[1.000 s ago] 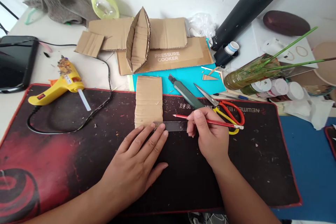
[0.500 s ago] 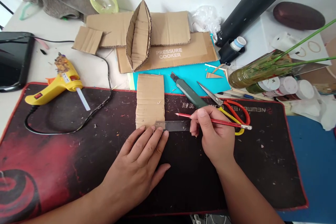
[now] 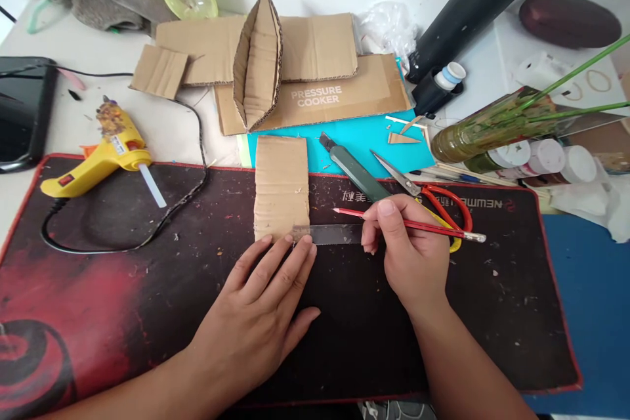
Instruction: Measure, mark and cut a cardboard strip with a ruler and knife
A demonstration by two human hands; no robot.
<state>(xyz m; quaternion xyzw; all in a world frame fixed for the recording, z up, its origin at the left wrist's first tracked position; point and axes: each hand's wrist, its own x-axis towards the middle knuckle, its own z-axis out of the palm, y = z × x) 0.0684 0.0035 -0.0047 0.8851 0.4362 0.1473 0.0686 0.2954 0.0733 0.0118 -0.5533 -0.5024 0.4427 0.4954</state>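
My left hand [image 3: 263, 302] lies flat, fingers stretched out, with the fingertips pressing on the near end of a cardboard strip [image 3: 281, 177] and on the left end of a clear ruler [image 3: 337, 235]. The ruler crosses the strip's lower right edge and runs to the right over the dark mat. Between thumb and fingers my right hand [image 3: 416, 252] grips a red pencil [image 3: 428, 226], its tip pointing left above the mat. The right hand's curled fingers are by the ruler's right end; whether they touch it I cannot tell.
A green utility knife [image 3: 358, 170] and red-and-yellow scissors [image 3: 445, 205] lie beyond my right hand. At left rests a yellow glue gun [image 3: 105, 154] with its looping cord. Behind stand a boat-shaped cardboard piece [image 3: 258, 65] and flat cardboard; paint jars [image 3: 546, 157] sit at right.
My right hand has shifted slightly to the right with the pencil. The left hand, ruler and cardboard strip stay nearly as they were; the view has moved a little.
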